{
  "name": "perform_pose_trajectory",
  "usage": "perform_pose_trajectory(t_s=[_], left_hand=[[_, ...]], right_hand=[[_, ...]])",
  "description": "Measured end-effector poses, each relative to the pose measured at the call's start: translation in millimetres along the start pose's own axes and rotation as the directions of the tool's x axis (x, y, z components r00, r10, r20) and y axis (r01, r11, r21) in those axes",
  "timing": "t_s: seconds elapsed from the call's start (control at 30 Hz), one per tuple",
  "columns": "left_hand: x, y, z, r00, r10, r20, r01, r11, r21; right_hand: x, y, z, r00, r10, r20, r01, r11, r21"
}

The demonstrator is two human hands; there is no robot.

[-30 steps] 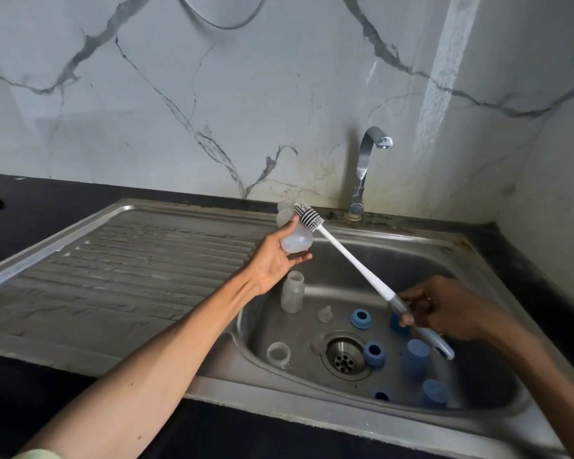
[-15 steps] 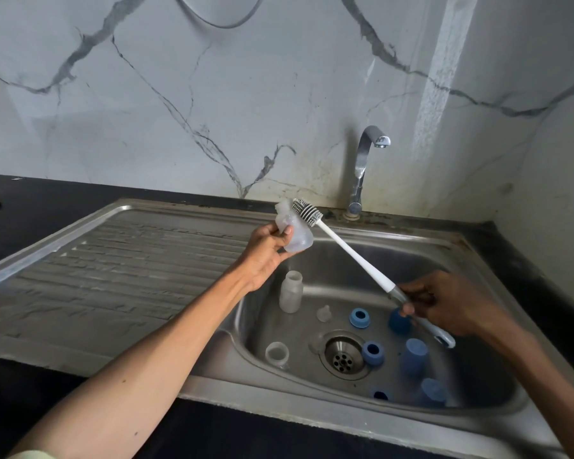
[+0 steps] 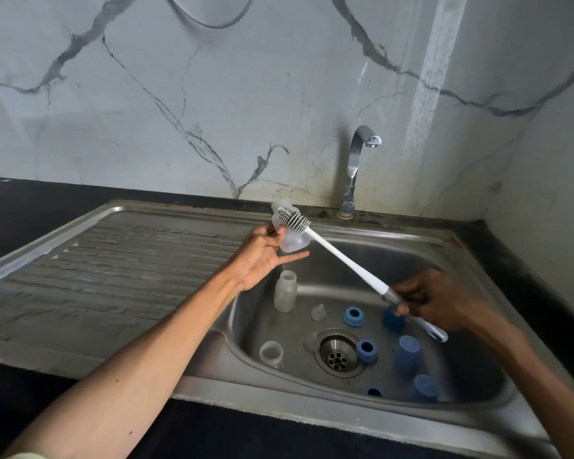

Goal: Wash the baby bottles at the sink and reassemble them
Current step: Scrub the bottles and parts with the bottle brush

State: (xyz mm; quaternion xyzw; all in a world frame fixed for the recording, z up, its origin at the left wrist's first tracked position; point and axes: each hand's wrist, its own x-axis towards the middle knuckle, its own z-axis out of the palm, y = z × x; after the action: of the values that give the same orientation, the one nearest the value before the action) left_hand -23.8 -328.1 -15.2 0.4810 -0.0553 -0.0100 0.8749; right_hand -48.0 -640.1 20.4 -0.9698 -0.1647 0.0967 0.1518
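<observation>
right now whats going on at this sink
A person is washing baby bottles. The left hand holds a clear bottle above the sink, while the right hand grips a brush whose bristles lie against the bottle. Another bottle and blue caps wait in the basin. The tap is off.

- Wall (image 3: 146, 94) behind is white marble-look tile with grey veins, kinda grimy down low near the tap (image 3: 357, 167).
- A pale streak of light (image 3: 434, 67) runs down it on the right.
- Black countertop (image 3: 63, 193) wraps round a stainless sink (image 3: 312, 415) with a ribbed draining board (image 3: 96, 276) on the left.
- Round drain (image 3: 338, 357) sits in the basin.
</observation>
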Motion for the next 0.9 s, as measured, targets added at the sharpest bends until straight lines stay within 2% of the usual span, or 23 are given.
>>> perform_pose_trajectory(t_s=[0.3,0.43,0.57,0.73,0.9], left_hand=[[-5,3,4,0.999,-0.051,-0.011,0.049,0.988,-0.147],[-2,1,3,0.995,-0.08,-0.066,0.066,0.979,-0.195],[1,-1,6,0.987,-0.039,-0.157,0.004,0.976,-0.218],[2,3,3,0.977,0.005,-0.215,-0.052,0.976,-0.212],[0,-3,12,0.985,-0.04,-0.169,-0.002,0.971,-0.239]], right_hand=[[1,-1,3,1.0,0.017,0.01,-0.018,0.999,0.048],[4,0,7,1.0,-0.001,0.028,-0.001,0.997,0.076],[6,-1,8,0.997,-0.022,0.07,0.016,0.996,0.085],[2,7,3,0.989,0.001,0.146,0.004,0.999,-0.037],[4,-4,10,0.998,-0.043,0.035,0.042,0.999,0.02]])
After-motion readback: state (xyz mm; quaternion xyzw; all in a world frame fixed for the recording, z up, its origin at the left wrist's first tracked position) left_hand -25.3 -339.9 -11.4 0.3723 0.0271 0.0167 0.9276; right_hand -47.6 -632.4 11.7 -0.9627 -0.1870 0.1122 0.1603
